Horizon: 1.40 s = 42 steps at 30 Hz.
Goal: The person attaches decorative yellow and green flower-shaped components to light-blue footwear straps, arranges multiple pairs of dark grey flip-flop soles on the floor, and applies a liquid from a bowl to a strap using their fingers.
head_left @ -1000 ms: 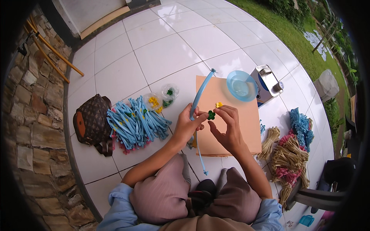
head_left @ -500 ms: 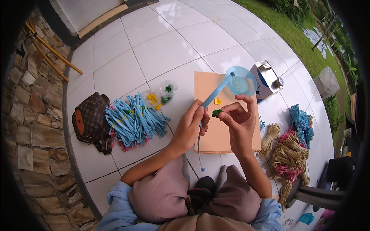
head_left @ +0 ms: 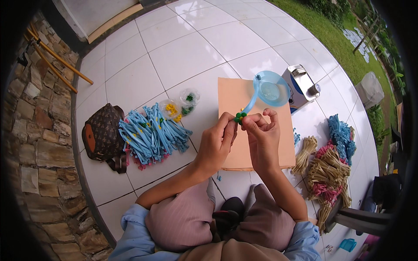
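Observation:
My left hand (head_left: 216, 138) is closed on a light-blue fabric strap (head_left: 251, 101), whose far part arches up toward a blue bowl. With thumb and forefinger, my right hand (head_left: 264, 138) pinches a small green flower piece (head_left: 241, 117) against the strap, where my two hands' fingertips meet. A bit of yellow shows right beside the green piece. Beneath both hands lies a peach-coloured board (head_left: 270, 152). The strap's lower end dangles below my left hand, mostly hidden by it.
The translucent blue bowl (head_left: 283, 82) and a metal can (head_left: 302, 87) stand beyond the board. Leftward lie blue strap bundles (head_left: 152, 135), clear bags of yellow and green pieces (head_left: 190, 99) and a brown bag (head_left: 102, 137). Beige bundles (head_left: 326, 174) lie at right.
My right hand has brought the green flower piece left and up onto the strap. My left hand has shifted slightly right, and the strap's upper part now bends more.

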Motion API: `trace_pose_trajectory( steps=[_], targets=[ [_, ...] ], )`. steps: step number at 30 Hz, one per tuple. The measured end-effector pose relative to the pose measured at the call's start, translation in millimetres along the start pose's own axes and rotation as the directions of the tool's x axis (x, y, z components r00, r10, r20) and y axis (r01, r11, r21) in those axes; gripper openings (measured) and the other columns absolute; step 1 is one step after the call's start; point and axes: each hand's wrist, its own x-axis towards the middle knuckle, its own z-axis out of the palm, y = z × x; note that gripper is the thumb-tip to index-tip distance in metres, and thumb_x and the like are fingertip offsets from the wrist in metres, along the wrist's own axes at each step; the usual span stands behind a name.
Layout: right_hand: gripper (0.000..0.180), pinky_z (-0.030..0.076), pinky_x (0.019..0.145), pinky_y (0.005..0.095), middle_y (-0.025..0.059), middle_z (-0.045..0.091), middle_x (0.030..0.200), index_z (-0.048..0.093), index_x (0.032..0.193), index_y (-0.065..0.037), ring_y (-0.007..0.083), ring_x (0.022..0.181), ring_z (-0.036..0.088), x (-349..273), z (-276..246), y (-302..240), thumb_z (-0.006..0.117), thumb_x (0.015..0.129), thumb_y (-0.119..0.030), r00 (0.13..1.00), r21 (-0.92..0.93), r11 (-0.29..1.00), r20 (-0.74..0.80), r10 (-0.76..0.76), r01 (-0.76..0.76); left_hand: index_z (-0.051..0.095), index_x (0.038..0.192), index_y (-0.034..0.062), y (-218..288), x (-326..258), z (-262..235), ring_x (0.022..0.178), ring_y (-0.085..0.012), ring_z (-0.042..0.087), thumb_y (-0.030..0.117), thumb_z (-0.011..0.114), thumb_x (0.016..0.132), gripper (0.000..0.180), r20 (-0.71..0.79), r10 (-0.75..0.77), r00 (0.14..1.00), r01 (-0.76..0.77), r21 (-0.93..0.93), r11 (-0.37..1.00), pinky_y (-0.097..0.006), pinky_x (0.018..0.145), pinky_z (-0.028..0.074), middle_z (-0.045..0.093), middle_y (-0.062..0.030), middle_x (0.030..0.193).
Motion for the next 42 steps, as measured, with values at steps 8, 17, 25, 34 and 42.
trace_pose_trajectory(
  steps=[8,17,25,34,42],
  targets=[
    [0.043,0.048,0.074,0.0282,0.0118,0.061,0.08,0.03,0.096,-0.007,0.0161,0.078,0.06,0,3,0,0.065,0.074,0.006,0.999,-0.057,0.997,-0.015,-0.044,0.043,0.044,0.086,0.0024,1,-1,0,0.048,-0.0167,0.048,0.013,0.038,0.093,0.014,-0.012,0.027,1.0,-0.026,0.078,0.997,-0.03,0.047,0.037,0.046,-0.0074,0.058],
    [0.041,0.047,0.076,0.0271,0.011,0.056,0.085,0.029,0.099,-0.008,0.0139,0.082,0.057,0,2,9,0.063,0.078,0.0,0.999,-0.141,0.989,0.037,-0.031,0.036,0.045,0.087,0.0032,-10,-1,-2,0.048,-0.0124,0.045,0.015,0.039,0.094,0.015,0.004,0.051,0.999,-0.051,-0.008,0.999,-0.027,0.046,0.036,0.046,-0.0044,0.057],
    [0.05,0.042,0.072,0.0238,0.0084,0.053,0.08,0.02,0.117,-0.008,0.0114,0.074,0.053,1,11,8,0.057,0.084,-0.006,0.99,-0.23,0.964,0.06,-0.125,0.136,0.048,0.082,0.003,-11,0,-3,0.045,-0.0067,0.043,0.018,0.04,0.095,0.021,-0.006,-0.032,0.999,0.031,-0.062,0.998,-0.022,0.043,0.034,0.045,-0.0001,0.054],
    [0.044,0.041,0.055,0.0218,0.0057,0.049,0.071,0.021,0.11,-0.007,0.0097,0.061,0.051,11,8,16,0.055,0.084,-0.001,0.968,-0.34,0.91,0.156,-0.196,0.239,0.05,0.092,-0.0019,-16,3,-18,0.057,-0.0104,0.052,0.019,0.031,0.096,0.029,0.159,0.051,0.986,-0.02,-0.187,0.982,-0.024,0.056,0.042,0.053,-0.0045,0.061],
    [0.031,0.044,0.058,0.0222,0.0066,0.051,0.075,0.021,0.107,-0.007,0.0111,0.063,0.051,20,28,19,0.047,0.09,-0.008,0.984,-0.366,0.917,0.134,-0.116,0.157,0.039,0.121,-0.0036,-7,1,-45,0.091,-0.0161,0.056,0.013,0.031,0.094,0.033,0.341,-0.014,0.94,0.1,-0.238,0.966,-0.03,0.079,0.049,0.053,-0.0126,0.101]
  ],
)
